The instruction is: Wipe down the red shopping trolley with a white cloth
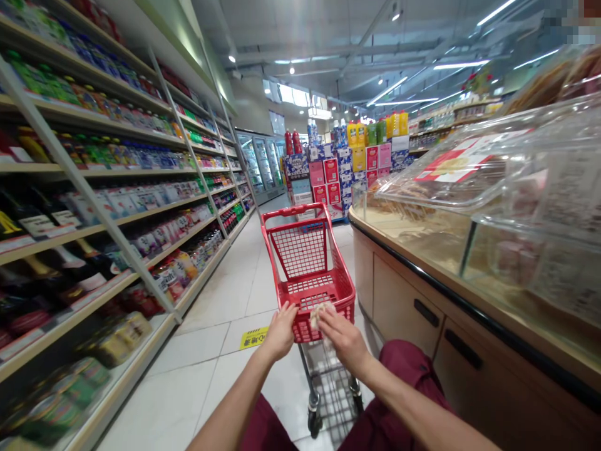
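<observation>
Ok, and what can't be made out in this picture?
All in the head view:
- Pale wad: material unclear; the right hand covers part of it.
- Cart: parts of its near rim, behind the right hand and left hand.
- Fingers' undersides: hidden by the hands themselves.
- Bottles: label wording, too small and blurred.
- Clear boxes: fine print, blurred; the nearest is cut off by the right edge.

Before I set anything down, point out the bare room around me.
Bare: the tiled floor between the left shelves and the red cart, yellow floor sign aside, and the cart's visible bottom. Crowded: those shelves, the right-hand counter, and the cart's near rim, where the left hand, right hand and cloth are.
</observation>
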`<state>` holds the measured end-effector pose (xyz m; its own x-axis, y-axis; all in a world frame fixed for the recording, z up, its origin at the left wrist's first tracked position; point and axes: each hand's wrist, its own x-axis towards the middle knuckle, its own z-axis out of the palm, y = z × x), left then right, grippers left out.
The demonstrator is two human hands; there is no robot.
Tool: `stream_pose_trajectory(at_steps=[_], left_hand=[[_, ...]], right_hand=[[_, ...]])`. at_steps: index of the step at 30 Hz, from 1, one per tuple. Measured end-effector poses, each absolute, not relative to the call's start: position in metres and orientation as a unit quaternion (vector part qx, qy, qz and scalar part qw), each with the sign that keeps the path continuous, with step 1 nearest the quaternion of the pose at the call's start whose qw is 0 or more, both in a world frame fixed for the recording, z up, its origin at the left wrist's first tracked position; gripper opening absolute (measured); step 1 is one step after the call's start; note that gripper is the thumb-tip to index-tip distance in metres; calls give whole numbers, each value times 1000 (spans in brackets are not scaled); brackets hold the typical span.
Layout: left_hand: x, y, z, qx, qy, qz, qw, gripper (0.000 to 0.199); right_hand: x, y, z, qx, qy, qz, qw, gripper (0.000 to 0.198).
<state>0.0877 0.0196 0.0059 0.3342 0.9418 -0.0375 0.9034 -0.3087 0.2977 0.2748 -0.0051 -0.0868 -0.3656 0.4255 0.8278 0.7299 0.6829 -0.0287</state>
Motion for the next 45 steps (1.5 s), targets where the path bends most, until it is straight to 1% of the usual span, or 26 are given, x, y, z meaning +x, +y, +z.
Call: stream_pose_trajectory(at_steps=[6, 11, 13, 16, 17, 18, 21, 23, 26, 29, 31, 34, 36, 38, 42, 45], left_hand=[[89, 17, 5, 805, 578, 54, 122, 66], [91, 16, 5, 802, 586, 51, 99, 68], [92, 14, 5, 802, 588, 49, 95, 68], [92, 13, 5, 802, 589, 40, 91, 68], [92, 12, 5, 802, 589, 41, 90, 69], [91, 12, 5, 802, 589, 42, 89, 69], [92, 11, 3, 803, 587, 54, 89, 69], [94, 11, 0, 802, 587, 63, 90, 70], [95, 11, -5, 801, 589, 73, 86, 68], [94, 10, -7, 806, 583, 70, 75, 67], [93, 9, -7, 810, 580, 66, 65, 68], [94, 5, -5, 809, 582, 63, 56, 70], [97, 3, -4, 806, 585, 66, 53, 70], [100, 1, -3, 806, 586, 67, 51, 69], [101, -2, -3, 814, 577, 56, 44, 70], [98, -3, -6, 814, 577, 59, 25, 70]], right_hand=[[303, -10, -100, -385, -812, -167, 405, 31], [313, -6, -87, -405, -779, -165, 450, 33], [316, -8, -90, -419, -783, -155, 433, 34], [323, -16, -103, -441, -806, -114, 378, 39], [326, -17, -104, -447, -805, -101, 376, 41], [330, -18, -101, -451, -799, -92, 388, 43], [338, -9, -72, -474, -743, -86, 465, 45], [330, 2, -51, -513, -701, -84, 488, 44], [295, 10, -38, -531, -709, -73, 458, 44], [264, 11, -42, -451, -787, -76, 414, 45], [269, 11, -45, -429, -805, -104, 396, 41], [303, 15, -45, -496, -761, -144, 392, 36], [316, 15, -44, -532, -736, -148, 391, 36], [307, 13, -44, -521, -748, -139, 386, 37], [281, 13, -48, -448, -804, -134, 368, 37], [304, 18, -49, -496, -775, -143, 363, 36]])
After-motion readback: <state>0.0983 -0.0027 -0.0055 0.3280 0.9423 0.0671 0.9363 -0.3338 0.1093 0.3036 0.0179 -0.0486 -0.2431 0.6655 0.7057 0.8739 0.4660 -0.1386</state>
